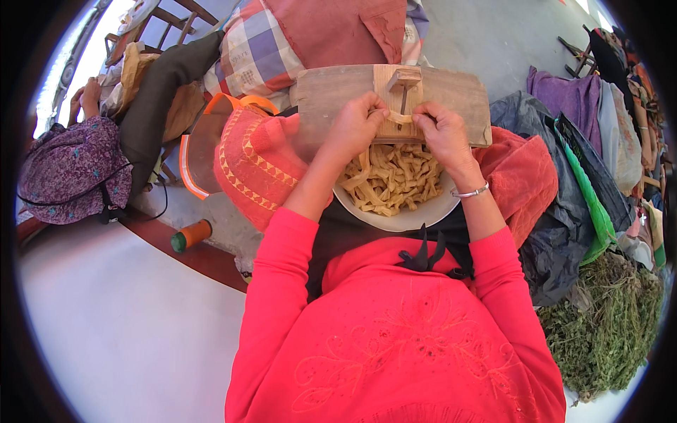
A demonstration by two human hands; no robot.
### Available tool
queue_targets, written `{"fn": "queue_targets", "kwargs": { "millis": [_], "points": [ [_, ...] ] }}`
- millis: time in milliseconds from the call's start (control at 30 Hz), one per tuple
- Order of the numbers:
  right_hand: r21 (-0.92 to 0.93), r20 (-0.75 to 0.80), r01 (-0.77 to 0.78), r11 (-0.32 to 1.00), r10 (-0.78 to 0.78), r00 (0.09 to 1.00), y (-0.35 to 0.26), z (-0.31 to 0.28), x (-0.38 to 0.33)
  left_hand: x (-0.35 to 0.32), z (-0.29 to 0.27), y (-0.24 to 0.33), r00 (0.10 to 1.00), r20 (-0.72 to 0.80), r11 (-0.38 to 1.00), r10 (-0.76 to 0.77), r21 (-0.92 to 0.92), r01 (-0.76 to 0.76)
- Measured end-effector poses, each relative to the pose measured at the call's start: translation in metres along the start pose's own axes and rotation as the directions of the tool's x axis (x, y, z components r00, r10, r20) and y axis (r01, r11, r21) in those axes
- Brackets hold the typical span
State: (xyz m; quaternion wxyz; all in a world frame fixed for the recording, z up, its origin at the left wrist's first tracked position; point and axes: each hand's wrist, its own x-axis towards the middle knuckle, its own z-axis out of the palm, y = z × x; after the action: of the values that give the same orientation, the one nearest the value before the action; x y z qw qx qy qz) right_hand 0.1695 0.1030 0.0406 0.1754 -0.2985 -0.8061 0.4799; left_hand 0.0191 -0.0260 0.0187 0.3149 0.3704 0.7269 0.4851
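Note:
My left hand (356, 127) and my right hand (441, 130) are together on a worn wooden board (331, 92) that rests across my lap. Both pinch a pale strip of dough (402, 118) against a small wooden block (402, 81) fixed on the board. Just below the board, a white bowl (412, 215) holds several cut, twisted yellow dough pieces (391, 180). A silver bangle (471, 192) circles my right wrist. My sleeves are bright pink.
A red embroidered cloth (254, 166) covers my knees. An orange-rimmed basin (201, 151) and an orange-and-green bottle (190, 236) lie at left. Another person in purple (70, 169) sits far left. Dried green herbs (606, 331) and heaped clothes (585, 106) fill the right.

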Motion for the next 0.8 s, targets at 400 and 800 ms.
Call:
{"fn": "queue_targets", "kwargs": {
  "millis": [400, 800],
  "points": [
    [0.194, -0.049, 0.065, 0.979, -0.057, 0.997, 0.003, -0.005, 0.0, -0.006, -0.006, 0.021, 0.996, 0.005, 0.928, -0.092, -0.361, 0.087],
    [-0.373, -0.029, 0.492, 0.786, -0.54, 0.841, -0.043, -0.009, -0.039, -0.046, 0.034, 0.014, 0.972, -0.23, 0.995, 0.036, -0.085, -0.057]
  ]
}}
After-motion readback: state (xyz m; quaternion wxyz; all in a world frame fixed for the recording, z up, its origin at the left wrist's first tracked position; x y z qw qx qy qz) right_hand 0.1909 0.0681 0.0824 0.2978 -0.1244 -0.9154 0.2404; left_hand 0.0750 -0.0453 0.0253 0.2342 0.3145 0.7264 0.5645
